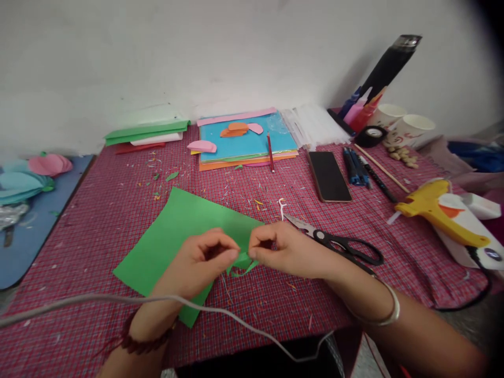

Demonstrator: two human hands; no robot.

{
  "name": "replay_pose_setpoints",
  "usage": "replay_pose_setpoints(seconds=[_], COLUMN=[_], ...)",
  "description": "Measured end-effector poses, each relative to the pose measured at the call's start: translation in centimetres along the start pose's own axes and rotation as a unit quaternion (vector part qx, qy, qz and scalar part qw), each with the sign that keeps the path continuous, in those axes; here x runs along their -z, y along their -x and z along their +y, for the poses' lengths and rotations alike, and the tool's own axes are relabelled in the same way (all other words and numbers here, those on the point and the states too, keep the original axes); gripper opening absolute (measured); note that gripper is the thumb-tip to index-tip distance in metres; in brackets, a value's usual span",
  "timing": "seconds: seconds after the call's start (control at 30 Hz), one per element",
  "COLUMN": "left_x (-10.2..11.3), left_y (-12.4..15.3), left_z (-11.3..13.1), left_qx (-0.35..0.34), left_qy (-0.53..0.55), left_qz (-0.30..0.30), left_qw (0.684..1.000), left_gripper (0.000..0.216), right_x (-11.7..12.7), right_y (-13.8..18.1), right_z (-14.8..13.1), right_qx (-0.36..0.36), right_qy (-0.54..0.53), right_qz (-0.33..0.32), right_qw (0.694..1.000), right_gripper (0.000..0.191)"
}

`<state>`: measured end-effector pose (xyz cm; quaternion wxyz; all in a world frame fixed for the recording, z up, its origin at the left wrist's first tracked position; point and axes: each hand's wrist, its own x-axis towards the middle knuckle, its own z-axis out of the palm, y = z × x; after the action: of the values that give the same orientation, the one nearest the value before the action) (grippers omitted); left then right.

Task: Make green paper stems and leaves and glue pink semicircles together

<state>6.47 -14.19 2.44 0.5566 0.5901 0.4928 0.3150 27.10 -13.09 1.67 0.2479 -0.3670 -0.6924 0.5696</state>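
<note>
My left hand (192, 262) and my right hand (289, 249) face each other over the near part of the table, thumbs and forefingers pinched together. Between them is a small strip of green paper (244, 260), with a thin curl hanging below; the fingertips partly hide it. Under my left hand lies a large green paper sheet (169, 226), its lower part covered by my wrist. Black-handled scissors (334, 241) rest just beyond my right wrist, blades pointing left. Above their tip lies a white floss pick (282, 208).
A phone (329, 176), pens (356, 167), a yellow glue gun (437, 210) and paper cups (411, 128) stand or lie to the right. Coloured sheets (271, 139) with paper cut-outs and a pencil (270, 152) lie at the back. A pale cable (189, 303) crosses in front of my left wrist.
</note>
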Motion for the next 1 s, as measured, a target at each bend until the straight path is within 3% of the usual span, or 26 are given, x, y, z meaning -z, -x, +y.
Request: replay_pose_setpoints(seconds=[0.1,0.23,0.37,0.53,0.67,0.8,0.9,1.0], left_x=[-0.6,-1.0,-0.8,0.0,-0.1,-0.4,-0.3,-0.2], left_y=[-0.1,-0.3,-0.5,-0.6,-0.5,-0.5,-0.6,-0.6], left_z=[0.0,-0.5,-1.0,-0.5,-0.3,-0.3,-0.3,-0.2], left_qx=[0.02,0.066,0.103,0.12,0.103,0.079,0.059,0.028], left_qy=[-0.045,0.004,0.181,0.347,0.388,0.375,0.36,0.369], left_qz=[-0.092,-0.122,-0.015,0.098,0.136,0.18,0.207,0.213], left_qw=[0.995,0.99,0.978,0.925,0.906,0.906,0.908,0.904], left_gripper=[0.01,0.014,0.019,0.028,0.029,0.029,0.03,0.028], right_x=[-0.4,-0.2,2.3,5.8,5.6,4.9,5.7,6.8], right_y=[0.1,-0.2,1.7,10.0,15.1,15.9,15.4,15.0], right_z=[-0.1,-0.2,-0.1,3.3,6.6,7.6,7.2,6.5], right_qx=[0.021,0.042,0.049,-0.05,-0.054,-0.074,-0.107,-0.145], right_qy=[0.075,0.105,0.173,0.37,0.44,0.473,0.455,0.319], right_qz=[-0.036,-0.02,0.099,0.196,0.222,0.244,0.235,0.22], right_qw=[0.996,0.993,0.979,0.907,0.868,0.844,0.852,0.91], right_gripper=[0.016,0.012,0.015,0.02,0.024,0.03,0.037,0.038])
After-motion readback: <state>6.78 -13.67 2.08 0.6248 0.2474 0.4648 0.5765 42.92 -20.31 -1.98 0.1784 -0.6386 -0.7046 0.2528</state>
